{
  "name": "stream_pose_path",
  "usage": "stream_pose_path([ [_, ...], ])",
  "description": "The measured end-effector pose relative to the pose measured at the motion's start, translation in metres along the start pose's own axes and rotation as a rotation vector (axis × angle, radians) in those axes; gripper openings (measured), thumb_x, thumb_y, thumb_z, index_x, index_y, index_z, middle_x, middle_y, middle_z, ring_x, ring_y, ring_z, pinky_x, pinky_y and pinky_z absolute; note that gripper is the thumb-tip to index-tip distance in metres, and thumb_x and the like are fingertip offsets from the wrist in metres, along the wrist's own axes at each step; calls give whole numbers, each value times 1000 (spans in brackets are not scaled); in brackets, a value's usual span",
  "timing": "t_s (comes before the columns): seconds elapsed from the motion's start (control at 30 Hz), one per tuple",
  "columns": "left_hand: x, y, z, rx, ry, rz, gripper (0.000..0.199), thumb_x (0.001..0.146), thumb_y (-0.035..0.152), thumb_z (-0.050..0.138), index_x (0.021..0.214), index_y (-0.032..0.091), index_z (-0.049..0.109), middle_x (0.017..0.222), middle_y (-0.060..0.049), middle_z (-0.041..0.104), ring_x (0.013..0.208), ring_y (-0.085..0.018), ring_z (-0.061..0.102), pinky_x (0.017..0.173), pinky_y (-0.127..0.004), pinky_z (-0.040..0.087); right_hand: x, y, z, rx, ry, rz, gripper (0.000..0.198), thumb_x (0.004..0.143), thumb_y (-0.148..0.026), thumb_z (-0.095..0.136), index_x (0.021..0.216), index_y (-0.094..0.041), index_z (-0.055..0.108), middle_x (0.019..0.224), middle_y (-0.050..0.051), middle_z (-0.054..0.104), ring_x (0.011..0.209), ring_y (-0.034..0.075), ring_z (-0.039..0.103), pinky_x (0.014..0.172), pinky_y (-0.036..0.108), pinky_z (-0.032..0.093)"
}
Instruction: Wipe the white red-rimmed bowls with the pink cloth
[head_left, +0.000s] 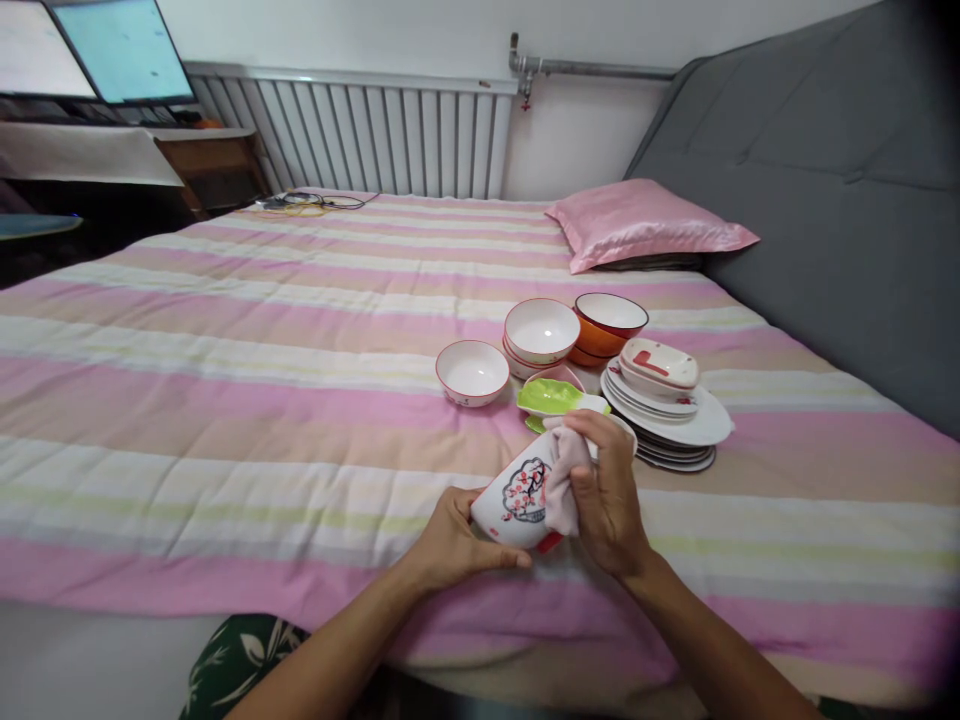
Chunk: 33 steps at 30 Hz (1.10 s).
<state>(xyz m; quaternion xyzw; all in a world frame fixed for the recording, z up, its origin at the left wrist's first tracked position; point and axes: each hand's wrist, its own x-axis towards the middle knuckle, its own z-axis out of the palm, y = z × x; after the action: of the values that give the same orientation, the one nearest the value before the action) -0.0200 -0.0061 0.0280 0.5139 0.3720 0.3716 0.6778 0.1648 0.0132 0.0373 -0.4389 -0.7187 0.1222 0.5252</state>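
My left hand (463, 545) grips a white bowl (517, 497) with a red blossom design, tilted on its side above the bed's near part. Pressed against the bowl's right side is a pale pink cloth (566, 482), which my right hand (611, 495) holds bunched in its fingers. Just beyond the hands lie green leaf-shaped dishes (551, 397). A single white bowl (472, 372) with a red rim stands behind to the left. Farther back are stacked white bowls (541, 330) and orange bowls (611, 315). The inside of the held bowl is hidden.
Stacked plates (712, 420) with small rectangular dishes (658, 362) on top stand at the right. A pink pillow (652, 220) lies near the grey headboard (810, 150). Cables (315, 202) rest at the bed's far edge, before a radiator (375, 135). Monitors (124, 50) stand far left.
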Motion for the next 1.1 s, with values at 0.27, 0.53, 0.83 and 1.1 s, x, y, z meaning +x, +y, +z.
stream_pose_path([
  [0.27, -3, 2, 3, -12, -21, 16, 24, 51, 23, 84, 62, 10, 67, 58, 1, 61, 53, -10, 51, 53, -20, 41, 0, -17, 1, -44, -160, -182, 74, 68, -56, 66, 131, -25, 44, 138, 13, 40, 126, 39, 36, 103, 58, 28],
  [0.53, -2, -4, 0, 107, 50, 61, 28, 55, 31, 80, 54, 12, 59, 52, 2, 53, 49, -8, 42, 46, -20, 34, -7, -36, 9, -315, -188, -454, 56, 70, -57, 65, 117, -27, 59, 127, 11, 55, 121, 36, 42, 104, 58, 26],
  [0.83, -3, -21, -12, 392, 192, 258, 23, 76, 47, 58, 79, 26, 69, 62, 0, 66, 58, -19, 60, 56, -29, 46, -6, -56, 23, -313, -285, -629, 32, 84, -42, 55, 107, -22, 64, 109, 2, 68, 113, 24, 54, 109, 44, 24],
  [1.1, -3, 4, 0, 248, 60, 148, 26, 58, 28, 74, 50, 14, 54, 50, 2, 49, 48, -9, 42, 45, -20, 34, 7, -50, 9, -329, -208, -436, 34, 83, -42, 54, 110, -24, 62, 111, 5, 66, 109, 26, 55, 104, 46, 29],
])
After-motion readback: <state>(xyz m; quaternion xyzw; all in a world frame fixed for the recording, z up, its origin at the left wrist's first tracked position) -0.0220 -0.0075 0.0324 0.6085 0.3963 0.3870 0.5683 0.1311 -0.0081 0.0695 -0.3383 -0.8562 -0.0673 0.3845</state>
